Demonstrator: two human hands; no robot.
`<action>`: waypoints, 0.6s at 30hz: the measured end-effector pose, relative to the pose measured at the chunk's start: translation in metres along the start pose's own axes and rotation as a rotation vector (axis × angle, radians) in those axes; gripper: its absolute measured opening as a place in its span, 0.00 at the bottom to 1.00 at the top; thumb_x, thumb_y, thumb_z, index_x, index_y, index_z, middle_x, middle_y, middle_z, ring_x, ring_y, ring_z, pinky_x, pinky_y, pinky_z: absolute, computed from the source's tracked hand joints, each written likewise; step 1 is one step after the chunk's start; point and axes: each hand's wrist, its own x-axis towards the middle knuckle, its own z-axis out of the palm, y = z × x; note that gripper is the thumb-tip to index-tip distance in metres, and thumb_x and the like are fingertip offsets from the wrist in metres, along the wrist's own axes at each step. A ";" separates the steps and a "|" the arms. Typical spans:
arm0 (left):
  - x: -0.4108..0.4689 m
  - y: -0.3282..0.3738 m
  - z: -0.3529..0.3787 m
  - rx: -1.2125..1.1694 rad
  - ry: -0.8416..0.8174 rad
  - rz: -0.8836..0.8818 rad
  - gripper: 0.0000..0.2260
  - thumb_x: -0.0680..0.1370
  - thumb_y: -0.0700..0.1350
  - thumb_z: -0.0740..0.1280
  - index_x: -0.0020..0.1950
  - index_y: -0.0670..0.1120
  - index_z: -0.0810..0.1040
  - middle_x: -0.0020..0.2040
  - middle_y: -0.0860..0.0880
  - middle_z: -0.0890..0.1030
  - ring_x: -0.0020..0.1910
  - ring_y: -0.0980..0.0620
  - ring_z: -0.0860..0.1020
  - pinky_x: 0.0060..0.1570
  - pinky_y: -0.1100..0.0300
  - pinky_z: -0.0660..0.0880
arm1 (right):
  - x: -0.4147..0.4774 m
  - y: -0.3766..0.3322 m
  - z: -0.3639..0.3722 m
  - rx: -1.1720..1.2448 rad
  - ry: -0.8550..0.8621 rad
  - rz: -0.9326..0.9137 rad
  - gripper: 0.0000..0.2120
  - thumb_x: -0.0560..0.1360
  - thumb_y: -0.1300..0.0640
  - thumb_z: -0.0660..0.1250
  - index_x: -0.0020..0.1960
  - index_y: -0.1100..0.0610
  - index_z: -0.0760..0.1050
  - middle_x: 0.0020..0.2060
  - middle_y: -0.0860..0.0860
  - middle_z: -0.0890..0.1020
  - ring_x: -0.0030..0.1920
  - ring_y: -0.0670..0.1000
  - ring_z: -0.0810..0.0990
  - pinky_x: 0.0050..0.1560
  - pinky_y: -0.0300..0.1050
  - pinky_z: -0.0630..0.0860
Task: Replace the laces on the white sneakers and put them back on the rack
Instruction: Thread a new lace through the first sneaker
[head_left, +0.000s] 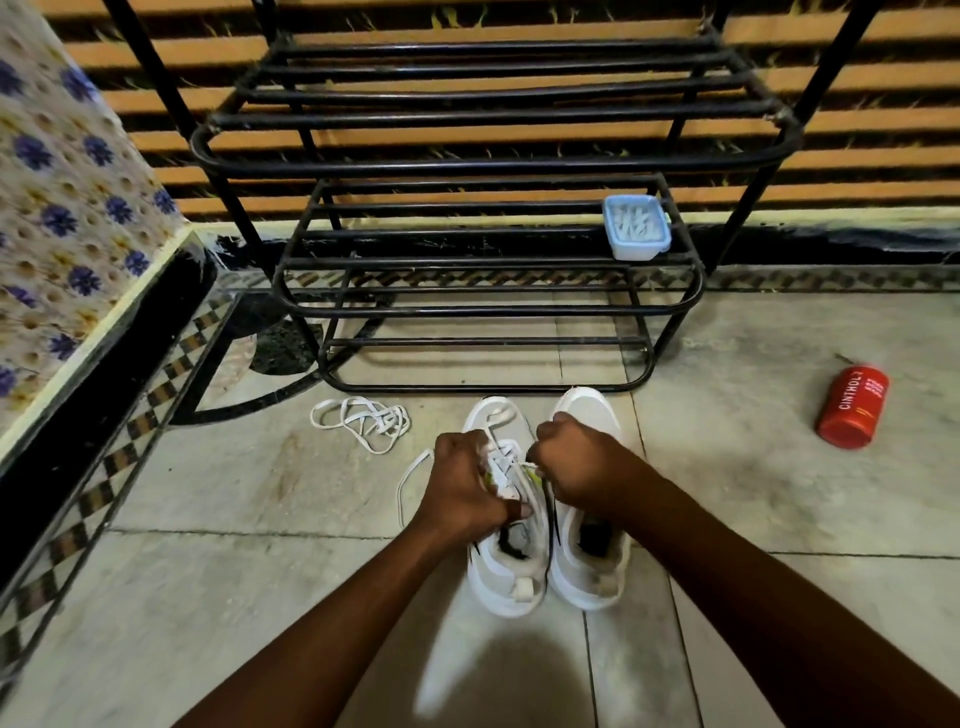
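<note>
Two white sneakers stand side by side on the floor tiles, toes toward the black metal rack (488, 312). My left hand (467, 488) grips the laced middle of the left sneaker (506, 577), its fingers curled over the tongue. My right hand (576, 462) pinches a white lace end just right of that sneaker's eyelets, above the right sneaker (592, 577). A loop of the same lace (402, 488) trails on the floor to the left. A separate loose white lace (363, 421) lies in a tangle further left, in front of the rack.
A small light-blue plastic box (636, 226) sits on the rack's middle shelf at the right. A red can (852, 408) lies on its side on the floor to the right. A flower-patterned covered surface (62, 208) rises at the left.
</note>
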 end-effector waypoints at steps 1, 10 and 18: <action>-0.002 0.001 -0.002 -0.004 0.005 0.034 0.41 0.51 0.54 0.85 0.61 0.51 0.73 0.61 0.50 0.67 0.53 0.54 0.77 0.52 0.65 0.77 | -0.001 -0.001 0.003 0.014 0.044 0.013 0.05 0.71 0.61 0.61 0.43 0.58 0.76 0.43 0.55 0.76 0.49 0.58 0.75 0.44 0.49 0.75; 0.001 -0.003 -0.008 -0.035 -0.064 -0.020 0.51 0.55 0.52 0.88 0.74 0.51 0.69 0.66 0.52 0.76 0.55 0.54 0.79 0.55 0.63 0.77 | -0.025 -0.007 -0.036 1.271 0.812 0.349 0.06 0.79 0.66 0.59 0.43 0.62 0.71 0.46 0.56 0.83 0.46 0.54 0.83 0.48 0.48 0.79; -0.001 0.004 -0.016 -0.090 -0.137 -0.068 0.52 0.51 0.53 0.87 0.73 0.54 0.70 0.67 0.54 0.76 0.60 0.54 0.78 0.61 0.59 0.76 | -0.038 0.004 -0.035 0.365 0.259 0.162 0.04 0.78 0.63 0.61 0.53 0.58 0.69 0.45 0.57 0.80 0.45 0.60 0.79 0.43 0.52 0.75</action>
